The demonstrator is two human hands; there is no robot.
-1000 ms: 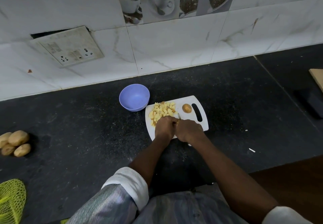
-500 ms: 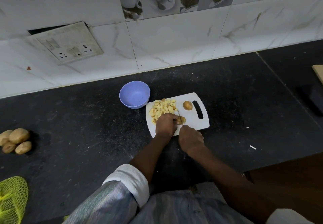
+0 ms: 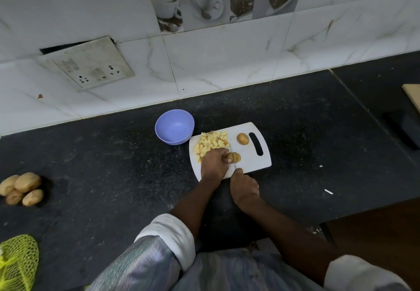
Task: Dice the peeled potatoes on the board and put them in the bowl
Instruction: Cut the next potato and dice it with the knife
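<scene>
The potato lies on the board just right of the left hand, whose fingers clamp it, while the right hand, nearer the board's front edge, grips the knife across it.

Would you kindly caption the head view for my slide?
Left hand steadies a potato on the board; right hand grips the knife beside the diced pile.

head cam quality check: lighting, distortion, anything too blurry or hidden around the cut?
Head view: dim, bluish light; the black speckled countertop swallows shadow detail. Wide-angle bend curves the counter's back edge and tilts the white wall switch plate. White plastic cutting board and pale diced potato pieces read clearly. Knife blade is a thin line, barely visible; left hand partly hides the potato being cut.
</scene>
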